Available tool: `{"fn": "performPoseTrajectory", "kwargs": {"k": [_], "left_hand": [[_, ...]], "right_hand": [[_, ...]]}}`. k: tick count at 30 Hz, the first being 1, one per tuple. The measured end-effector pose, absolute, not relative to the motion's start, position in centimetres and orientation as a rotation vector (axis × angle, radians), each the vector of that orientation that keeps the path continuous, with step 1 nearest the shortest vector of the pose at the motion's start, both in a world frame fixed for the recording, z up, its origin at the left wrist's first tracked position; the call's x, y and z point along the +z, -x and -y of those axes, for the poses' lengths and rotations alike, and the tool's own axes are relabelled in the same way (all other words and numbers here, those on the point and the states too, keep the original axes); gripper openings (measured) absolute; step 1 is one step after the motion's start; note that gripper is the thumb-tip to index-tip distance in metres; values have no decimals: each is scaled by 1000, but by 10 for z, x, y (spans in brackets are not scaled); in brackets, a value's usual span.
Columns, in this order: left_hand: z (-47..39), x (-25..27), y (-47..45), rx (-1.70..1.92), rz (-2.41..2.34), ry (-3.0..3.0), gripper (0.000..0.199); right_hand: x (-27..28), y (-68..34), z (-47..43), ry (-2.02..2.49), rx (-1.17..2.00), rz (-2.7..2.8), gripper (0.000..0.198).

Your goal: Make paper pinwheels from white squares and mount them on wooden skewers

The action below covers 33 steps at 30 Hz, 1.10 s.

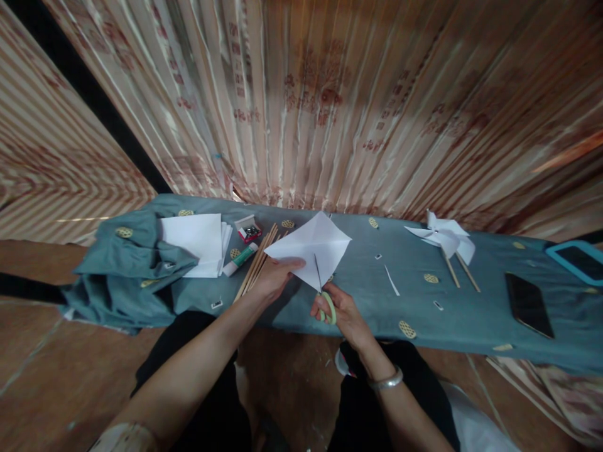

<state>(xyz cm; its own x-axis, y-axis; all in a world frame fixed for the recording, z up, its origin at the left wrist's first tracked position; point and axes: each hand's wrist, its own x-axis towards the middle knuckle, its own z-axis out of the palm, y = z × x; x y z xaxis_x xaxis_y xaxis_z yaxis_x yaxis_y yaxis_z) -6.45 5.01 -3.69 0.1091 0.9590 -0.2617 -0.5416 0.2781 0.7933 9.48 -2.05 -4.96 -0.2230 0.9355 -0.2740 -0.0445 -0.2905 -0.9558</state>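
A white square of paper (316, 237) with crease lines is held up over the bench, one corner turned towards me. My left hand (277, 276) pinches its left side, thumb on top. Closed around the green handles of a pair of scissors (326, 307) is my right hand (343, 309). The blades lie over the paper's near corner and point towards its middle; how far they have cut I cannot tell. Just left of the paper lie thin wooden sticks (254, 267), partly under my left forearm.
A glue stick (240, 259), an open small box (247, 229) and a stack of white paper (200, 242) lie left. Paper pinwheels (445, 235) on sticks lie right, near a black phone (528, 304) and a blue-framed device (577, 260). A paper strip (391, 280) rests on the cloth-covered bench (367, 314).
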Motion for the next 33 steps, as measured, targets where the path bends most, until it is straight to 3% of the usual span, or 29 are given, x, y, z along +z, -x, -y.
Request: {"fn": "performPoseTrajectory", "kwargs": {"k": [11, 28, 33], "left_hand": [[-48, -35, 65, 1202, -868, -558, 40], [-51, -34, 66, 1248, -915, -594, 49], [-53, -38, 66, 1280, -955, -715, 39]], "right_hand": [[-51, -96, 23, 1246, 1608, 1226, 48], [-46, -95, 27, 1177, 1702, 1170, 49], [-47, -96, 26, 1172, 1746, 1147, 50]]}}
